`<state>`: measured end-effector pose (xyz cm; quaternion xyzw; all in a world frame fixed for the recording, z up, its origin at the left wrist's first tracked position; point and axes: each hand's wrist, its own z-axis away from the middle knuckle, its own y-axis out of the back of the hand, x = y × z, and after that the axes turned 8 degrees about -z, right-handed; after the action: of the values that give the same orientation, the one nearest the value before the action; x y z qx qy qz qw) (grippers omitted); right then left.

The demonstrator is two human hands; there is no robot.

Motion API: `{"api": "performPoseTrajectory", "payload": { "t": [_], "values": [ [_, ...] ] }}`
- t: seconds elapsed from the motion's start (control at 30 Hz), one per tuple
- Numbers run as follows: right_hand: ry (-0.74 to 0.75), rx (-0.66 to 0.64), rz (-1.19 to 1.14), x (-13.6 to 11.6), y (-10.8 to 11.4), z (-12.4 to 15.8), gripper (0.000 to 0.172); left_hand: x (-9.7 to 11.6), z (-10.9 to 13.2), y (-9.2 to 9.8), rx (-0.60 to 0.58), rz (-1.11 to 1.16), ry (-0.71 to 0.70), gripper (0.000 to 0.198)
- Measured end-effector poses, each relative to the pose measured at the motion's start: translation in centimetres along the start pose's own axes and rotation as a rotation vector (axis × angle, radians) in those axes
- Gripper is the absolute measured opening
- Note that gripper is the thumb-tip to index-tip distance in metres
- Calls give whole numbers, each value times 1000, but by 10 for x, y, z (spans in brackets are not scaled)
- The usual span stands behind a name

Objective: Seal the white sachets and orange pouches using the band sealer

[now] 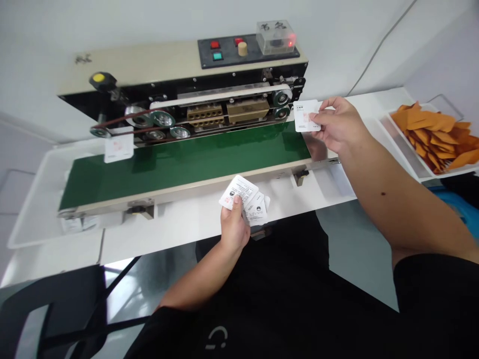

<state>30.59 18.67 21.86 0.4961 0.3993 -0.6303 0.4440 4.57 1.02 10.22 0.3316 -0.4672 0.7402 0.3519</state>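
My left hand (pixel 234 224) is closed around a fanned stack of small white printed packets (pixel 256 208), held in front of the machine's near edge. Between thumb and fingers of my right hand (pixel 339 122) is a single white packet (pixel 304 112), upright at the right end of the band sealer (pixel 179 75), close to its rollers. Another white packet (pixel 119 145) sits at the left end, its top edge by the rollers and its lower part over the green conveyor belt (pixel 187 157).
A white bin with orange pouches (pixel 434 134) stands on the right of the white table (pixel 209 224). Under the belt's left end is a white tray (pixel 33 199) with packets inside. A control panel (pixel 228 52) with buttons tops the machine. A black chair (pixel 71 309) is at lower left.
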Motion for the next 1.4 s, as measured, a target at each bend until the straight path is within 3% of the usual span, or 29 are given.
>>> {"api": "performPoseTrajectory", "payload": {
  "t": [0.3, 0.57, 0.73, 0.87, 1.03, 1.17, 1.27, 1.4],
  "values": [
    [3, 37, 32, 12, -24, -25, 31, -3, -3, 8, 1, 26, -7, 58],
    [4, -31, 73, 10, -36, -16, 31, 0, -2, 3, -19, 13, -4, 60],
    [260, 88, 127, 29, -17, 28, 20, 0, -1, 3, -27, 13, -4, 61],
    [411, -61, 109, 58, -4, 90, 16, 0, -2, -2, -28, 12, 20, 61],
    [337, -265, 180, 79, -7, 146, 33, 0, 1, -15, -125, -30, -18, 61],
    [286, -346, 228, 85, -13, 154, 35, -1, 7, -23, -207, -89, -4, 65],
    [248, -336, 249, 89, -13, 156, 21, -3, 10, -26, -218, -121, 2, 64],
    [146, -302, 89, 97, -10, 159, 18, -5, 11, -25, -226, -116, -22, 58]
  ]
}}
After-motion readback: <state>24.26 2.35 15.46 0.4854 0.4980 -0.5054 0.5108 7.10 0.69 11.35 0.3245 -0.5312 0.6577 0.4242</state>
